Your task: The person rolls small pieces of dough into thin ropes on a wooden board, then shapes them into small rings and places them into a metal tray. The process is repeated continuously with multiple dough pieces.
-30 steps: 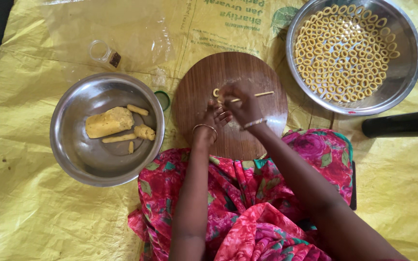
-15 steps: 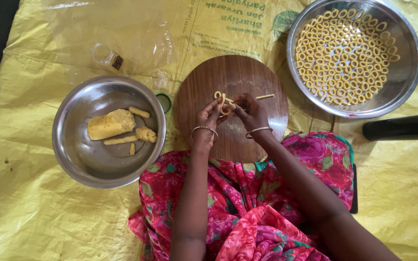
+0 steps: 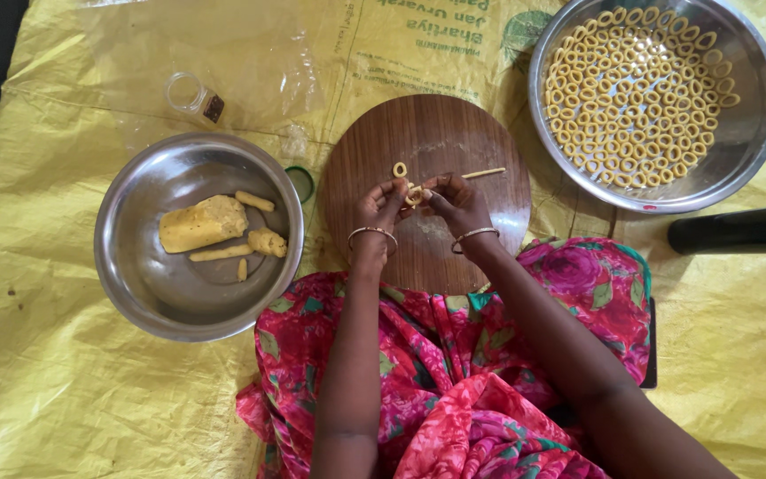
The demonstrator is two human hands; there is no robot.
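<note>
Far left we note a steel bowl [image 3: 190,238] holding a yellow dough block [image 3: 202,223] and small dough pieces. At centre, a round wooden board [image 3: 427,191]. Over it our left hand [image 3: 379,211] and right hand [image 3: 456,202] meet, fingertips of both pinched closed on a small dough strip [image 3: 415,194] between them. One finished ring [image 3: 399,169] lies just beyond the left fingers; a thin dough stick [image 3: 483,173] lies beyond the right. Far right, a steel bowl of rings [image 3: 654,99].

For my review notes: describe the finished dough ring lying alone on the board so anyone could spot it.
Find the round wooden board at centre. Just above the left hand lies one small yellow dough ring. Unlike the straight dough strip beside it, it is closed into a loop.
</note>
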